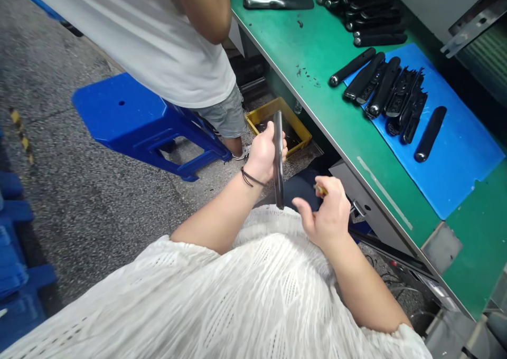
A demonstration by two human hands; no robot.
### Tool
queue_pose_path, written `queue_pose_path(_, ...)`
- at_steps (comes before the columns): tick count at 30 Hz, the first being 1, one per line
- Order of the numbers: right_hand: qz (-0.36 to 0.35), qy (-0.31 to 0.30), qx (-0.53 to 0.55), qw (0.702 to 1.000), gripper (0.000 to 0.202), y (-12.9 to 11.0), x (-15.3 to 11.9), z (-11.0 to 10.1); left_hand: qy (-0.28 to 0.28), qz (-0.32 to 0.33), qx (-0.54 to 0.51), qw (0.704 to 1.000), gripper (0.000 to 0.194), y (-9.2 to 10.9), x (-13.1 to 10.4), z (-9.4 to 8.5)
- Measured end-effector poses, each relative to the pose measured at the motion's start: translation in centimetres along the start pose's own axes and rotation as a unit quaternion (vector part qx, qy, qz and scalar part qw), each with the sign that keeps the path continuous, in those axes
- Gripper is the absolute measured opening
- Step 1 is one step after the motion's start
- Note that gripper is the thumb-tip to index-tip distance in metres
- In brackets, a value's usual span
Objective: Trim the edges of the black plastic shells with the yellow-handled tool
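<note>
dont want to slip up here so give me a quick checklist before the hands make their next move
1. Black piece held by the left hand: ok, fingers wrap it.
2. Small yellow thing in the right hand identified: cannot tell, fingers hide most of it.
3. Right hand apart from the black piece: ok, a gap shows.
4. Co-worker apart from both hands: ok.
5. Pieces on the blue sheet lying singly: not ok, several overlap.
6. Left hand directly above the yellow bin: cannot tell from one view.
</note>
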State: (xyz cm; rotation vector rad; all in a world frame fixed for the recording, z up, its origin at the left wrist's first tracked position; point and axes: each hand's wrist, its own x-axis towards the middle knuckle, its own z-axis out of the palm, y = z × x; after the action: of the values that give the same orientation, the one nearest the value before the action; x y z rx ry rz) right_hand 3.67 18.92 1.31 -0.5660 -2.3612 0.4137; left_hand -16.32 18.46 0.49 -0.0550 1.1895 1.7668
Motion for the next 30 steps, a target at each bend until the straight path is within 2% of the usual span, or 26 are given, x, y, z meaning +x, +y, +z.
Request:
queue_pose_path(2,0.047,-0.082,-0.041,0.995,0.038,1.5,1.0,1.2,-0.054,0.034,0.018,0.998,0.057,0.0,-0.2,-0.4)
queue_pose_path(5,0.125,-0.266,-0.145,0.945,0.078,4.1,2.2,3.0,-0.152,0.089,0.05,0.983,0.06,-0.1,-0.8,-1.3)
queue_pose_path(7,0.172,-0.315,-0.153,0.921,0.091,5.2,2.7,3.5,-0.199,0.118,0.074,0.97,0.062,-0.1,-1.3,-2.0)
queue_pose_path(8,0.191,-0.309,-0.125,0.923,0.094,5.3,2.9,3.5,-0.216,0.131,0.091,0.963,0.062,-0.1,-1.5,-2.5)
queue_pose_path(10,0.213,-0.259,-0.027,0.942,0.094,4.7,3.1,2.7,-0.251,0.162,0.129,0.946,0.062,-0.1,-2.0,-3.3)
queue_pose_path(11,0.217,-0.224,0.033,0.95,0.087,4.1,3.1,2.0,-0.269,0.175,0.148,0.936,0.061,-0.1,-2.2,-3.7)
queue_pose_path(13,0.213,-0.144,0.149,0.955,0.058,2.7,3.5,0.6,-0.302,0.195,0.174,0.917,0.058,-0.2,-2.5,-4.2)
queue_pose_path(15,0.202,-0.074,0.246,0.945,0.032,1.2,4.1,-0.7,-0.326,0.209,0.196,0.901,0.057,-0.4,-2.7,-4.2)
queue_pose_path(18,0.196,-0.025,0.345,0.918,0.026,-0.2,5.1,-1.7,-0.357,0.251,0.239,0.867,0.058,-0.9,-2.9,-3.6)
queue_pose_path(21,0.228,-0.006,0.435,0.871,0.028,-0.7,5.8,-1.9,-0.38,0.299,0.271,0.833,0.058,-1.0,-3.0,-2.9)
queue_pose_path(23,0.273,0.001,0.505,0.819,0.032,-0.6,6.0,-1.9,-0.393,0.33,0.301,0.804,0.06,-0.8,-3.0,-2.7)
queue_pose_path(27,0.356,-0.008,0.611,0.707,0.031,-0.2,6.1,-2.1,-0.435,0.385,0.39,0.715,0.057,0.1,-3.2,-2.4)
queue_pose_path(30,0.383,-0.016,0.631,0.674,0.033,0.4,6.0,-2.4,-0.447,0.401,0.412,0.685,0.051,0.4,-3.1,-2.2)
